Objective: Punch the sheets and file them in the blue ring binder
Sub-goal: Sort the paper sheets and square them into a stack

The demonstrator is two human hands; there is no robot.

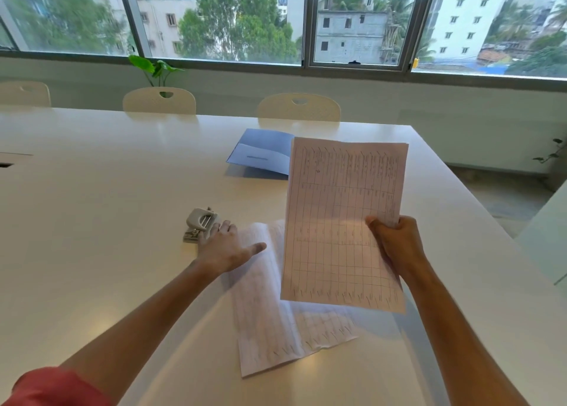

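Observation:
My right hand (395,240) grips a thin stack of printed table sheets (340,221) by its right edge and holds it upright above the white table (92,206). More sheets (270,313) lie flat on the table underneath. My left hand (225,246) hovers with fingers spread over their top left corner, its fingertips close to the grey hole punch (199,223). Whether they touch the punch is unclear. The blue binder (260,154) lies open farther back, partly hidden by the raised sheets.
Cream chairs (299,106) stand along the table's far edge below a row of windows. A leafy plant (153,68) rises behind one chair. The table's right edge runs close to my right arm. A cable slot (6,164) is at far left.

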